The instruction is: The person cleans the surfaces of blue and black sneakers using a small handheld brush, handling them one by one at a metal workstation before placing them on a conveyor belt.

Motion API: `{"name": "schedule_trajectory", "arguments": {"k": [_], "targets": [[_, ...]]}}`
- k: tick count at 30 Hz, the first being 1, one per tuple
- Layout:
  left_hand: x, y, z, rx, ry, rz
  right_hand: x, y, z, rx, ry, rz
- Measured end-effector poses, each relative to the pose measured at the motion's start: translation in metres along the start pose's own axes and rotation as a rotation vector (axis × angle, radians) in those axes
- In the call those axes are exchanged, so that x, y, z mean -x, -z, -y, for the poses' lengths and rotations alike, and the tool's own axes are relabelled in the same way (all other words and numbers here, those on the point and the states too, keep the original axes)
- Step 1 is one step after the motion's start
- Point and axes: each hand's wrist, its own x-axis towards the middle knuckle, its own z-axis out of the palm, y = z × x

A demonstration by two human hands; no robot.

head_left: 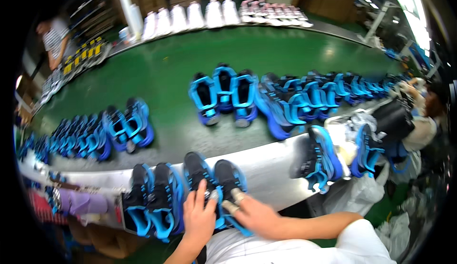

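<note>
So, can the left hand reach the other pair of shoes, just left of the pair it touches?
Probably yes. The left hand rests on one pair; the neighbouring pair lies right beside it, with nothing between.

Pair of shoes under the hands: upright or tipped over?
Upright. The black-and-blue pair shows its top openings; left hand and right hand rest on it.

Green conveyor belt (pixel 176 68): blue-black shoes (pixel 223 92) in rows; white shoes (pixel 190 16) along far edge.
</note>
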Motion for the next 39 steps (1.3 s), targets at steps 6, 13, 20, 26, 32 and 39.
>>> {"name": "schedule_trajectory", "arguments": {"k": [6, 13, 20, 26, 32, 39], "targets": [[0.004, 0.021, 0.002, 0.007, -0.032, 0.001, -0.005, -0.019, 0.008, -0.083, 0.054, -0.07], [-0.029, 0.016, 0.015, 0.318, 0.023, 0.145, -0.011, -0.003, -0.037, -0.574, -0.042, 0.177], [-0.032, 0.016, -0.001, 0.121, -0.078, 0.141, -0.017, 0.018, -0.05, -0.823, -0.063, 0.268], [-0.018, -0.006, 0.001, 0.287, 0.18, -0.109, -0.022, 0.01, -0.048, -0.665, -0.085, 0.265], [-0.032, 0.006, 0.018, 0.567, 0.208, 0.155, -0.015, 0.014, -0.041, -0.439, -0.225, 0.19], [-0.033, 0.009, 0.036, 0.754, 0.316, 0.264, -0.022, 0.014, -0.049, -0.467, -0.233, 0.354]]}}
